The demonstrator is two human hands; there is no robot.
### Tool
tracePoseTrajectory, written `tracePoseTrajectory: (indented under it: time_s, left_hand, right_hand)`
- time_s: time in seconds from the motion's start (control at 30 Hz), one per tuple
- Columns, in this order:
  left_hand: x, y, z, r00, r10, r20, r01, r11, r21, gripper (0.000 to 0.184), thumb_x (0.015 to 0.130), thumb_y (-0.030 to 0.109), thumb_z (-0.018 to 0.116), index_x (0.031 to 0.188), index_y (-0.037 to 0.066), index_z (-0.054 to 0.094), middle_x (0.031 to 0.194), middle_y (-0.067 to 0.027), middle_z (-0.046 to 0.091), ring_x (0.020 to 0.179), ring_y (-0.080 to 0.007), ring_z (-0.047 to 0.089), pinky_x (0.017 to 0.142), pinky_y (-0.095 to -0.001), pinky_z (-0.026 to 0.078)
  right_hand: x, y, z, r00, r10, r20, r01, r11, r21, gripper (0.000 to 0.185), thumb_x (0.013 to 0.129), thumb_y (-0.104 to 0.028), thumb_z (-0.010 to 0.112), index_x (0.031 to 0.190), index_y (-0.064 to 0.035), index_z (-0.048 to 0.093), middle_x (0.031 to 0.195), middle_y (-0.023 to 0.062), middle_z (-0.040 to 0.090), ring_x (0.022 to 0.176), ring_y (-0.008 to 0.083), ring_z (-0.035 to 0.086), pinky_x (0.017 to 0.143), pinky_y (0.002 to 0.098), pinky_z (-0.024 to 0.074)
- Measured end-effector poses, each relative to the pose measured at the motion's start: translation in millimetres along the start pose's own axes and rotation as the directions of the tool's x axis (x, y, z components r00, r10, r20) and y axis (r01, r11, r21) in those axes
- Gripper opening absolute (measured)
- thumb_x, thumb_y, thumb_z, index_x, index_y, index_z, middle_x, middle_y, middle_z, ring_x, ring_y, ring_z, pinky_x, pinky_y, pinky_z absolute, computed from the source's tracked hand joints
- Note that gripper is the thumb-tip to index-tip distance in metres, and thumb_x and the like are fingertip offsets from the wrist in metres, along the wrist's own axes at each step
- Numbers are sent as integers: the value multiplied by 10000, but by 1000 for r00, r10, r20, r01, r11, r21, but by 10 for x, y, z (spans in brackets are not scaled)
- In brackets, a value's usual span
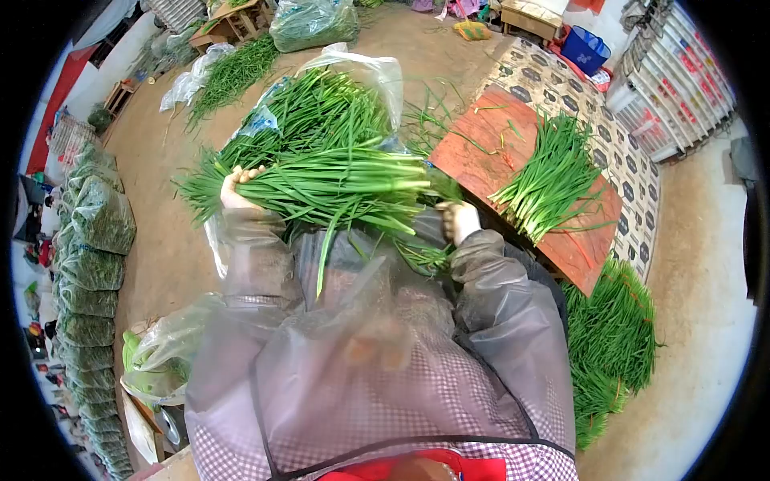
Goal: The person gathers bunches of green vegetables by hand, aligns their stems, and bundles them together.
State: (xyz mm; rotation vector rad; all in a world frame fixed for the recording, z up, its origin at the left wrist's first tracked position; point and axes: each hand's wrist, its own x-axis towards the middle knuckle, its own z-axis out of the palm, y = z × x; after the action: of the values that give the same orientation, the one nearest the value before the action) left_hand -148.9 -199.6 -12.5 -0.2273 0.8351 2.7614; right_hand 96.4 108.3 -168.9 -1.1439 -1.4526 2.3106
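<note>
Across my lap lies a large bunch of garlic chives point(345, 180), its pale cut ends toward the right. My left hand point(237, 188) is wrapped round the leafy end at the left. Just beyond the cut ends, my right hand point(459, 220) is curled closed and partly smeared by motion. Some blurred green shows above its fingers, but what it holds cannot be made out. Behind the bunch, a white plastic bag point(389, 84) stands open with a heap of loose chives point(321, 108). Another bunch of chives point(553, 180) rests on the reddish board point(481, 132) to my right.
Tied chive bundles point(613, 345) are stacked on the floor at right. Several filled plastic bags point(100, 216) line the left wall. More chives point(241, 72) lie on the floor ahead, near a large full bag point(313, 24). A blue basket point(585, 50) and white crates point(674, 80) stand far right.
</note>
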Motion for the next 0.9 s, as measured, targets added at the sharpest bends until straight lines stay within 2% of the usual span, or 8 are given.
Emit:
tracePoseTrajectory:
  time_s: [0.13,0.33,0.43,0.53,0.7,0.77,0.8,0.9]
  left_hand:
    - [261,52,-392,995,99,-28,-100,995,-12,161,785,93,523,653,101,430,600,-13,456,659,-193,520,883,-421,486]
    - [174,-25,-312,994,108,-4,-108,994,17,136,766,74,525,671,98,430,606,-15,452,651,-197,512,917,-418,466]
    - [203,-51,-365,992,123,15,-124,992,25,127,776,90,502,669,102,433,597,-8,459,652,-205,520,935,-440,455]
    - [148,-116,-354,992,107,67,-110,993,41,121,767,95,512,676,103,433,603,-6,464,659,-197,517,957,-428,422]
    - [202,-169,-427,984,127,123,-133,990,42,112,748,79,533,728,91,423,601,-9,457,650,-199,514,946,-437,426]
    - [207,-150,-431,984,116,135,-119,993,20,120,730,56,531,743,84,415,599,-19,453,649,-207,515,944,-449,435]
    - [209,-158,-440,987,118,113,-118,993,-1,120,729,55,530,744,83,414,598,-18,451,648,-208,514,945,-450,435]
    - [-131,-151,-62,960,98,263,-63,989,-135,143,741,36,529,726,96,400,637,-9,441,688,-174,497,919,-406,435]
  right_hand:
    - [-237,-79,-40,997,-5,-82,31,947,320,293,968,-259,454,821,-50,598,524,-79,358,381,56,262,346,248,198]
    - [-1066,-925,1199,934,-196,299,271,933,-237,349,824,-292,715,1034,-19,658,722,9,608,584,75,517,542,246,418]
    - [-770,-828,1417,815,-518,260,476,343,-810,685,814,-649,561,1023,-1,642,758,156,666,694,264,652,638,373,506]
    - [-720,-1051,1527,895,-266,359,385,50,-922,766,800,-738,455,900,-15,687,821,183,678,786,324,663,686,417,514]
    - [-319,-864,1523,831,-434,347,428,103,-898,558,841,-561,572,870,-16,687,737,150,669,671,284,663,617,397,519]
    - [-313,-777,1589,955,-243,171,285,912,-294,336,856,-356,642,892,-22,643,630,91,623,468,182,558,441,313,435]
    - [-334,-726,1512,959,-71,273,55,996,65,207,849,-213,675,916,-28,610,577,16,562,380,65,409,362,225,317]
    - [-653,-710,1564,738,105,667,-319,925,208,255,945,-212,518,957,26,608,572,5,510,378,69,347,376,214,267]
